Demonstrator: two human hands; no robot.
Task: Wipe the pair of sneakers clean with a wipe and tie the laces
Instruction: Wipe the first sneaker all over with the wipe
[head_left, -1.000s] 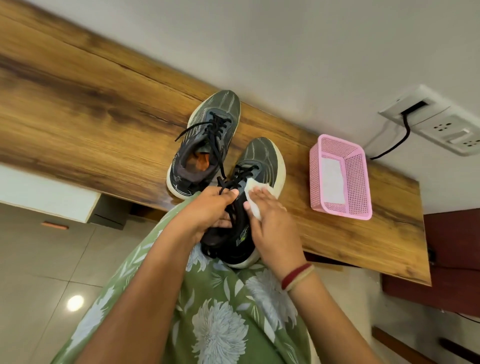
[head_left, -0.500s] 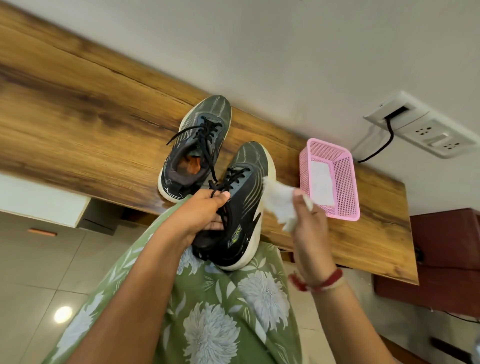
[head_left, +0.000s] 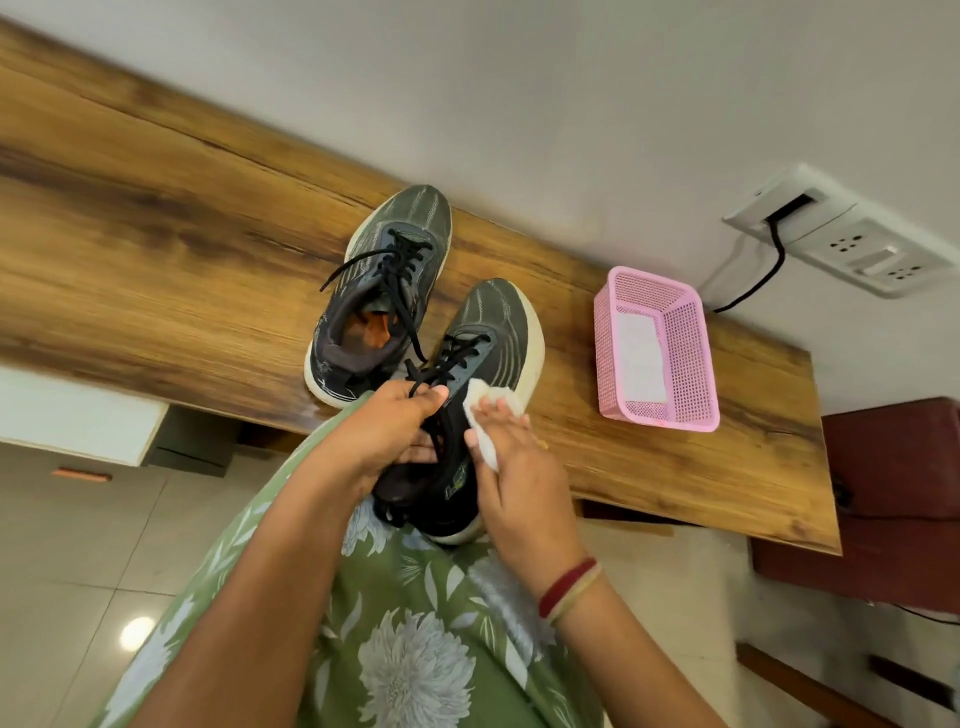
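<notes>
Two dark grey sneakers with white soles and black laces are in view. The far sneaker (head_left: 387, 291) lies on the wooden shelf (head_left: 156, 249), laces loose. My left hand (head_left: 387, 434) grips the near sneaker (head_left: 485, 332) around its collar and tongue, heel over my lap. A white wipe (head_left: 485, 415) is pressed against that shoe's right side under the fingers of my right hand (head_left: 519, 478), which holds it.
A pink perforated basket (head_left: 691, 358) with a white sheet inside stands on the shelf to the right. A wall socket (head_left: 852, 244) with a black cable sits above it. A dark red seat (head_left: 898, 499) is at right, tiled floor below.
My right hand had lifted the wipe off to the right of the shoe; now it is back against the shoe's side. My left hand keeps its hold.
</notes>
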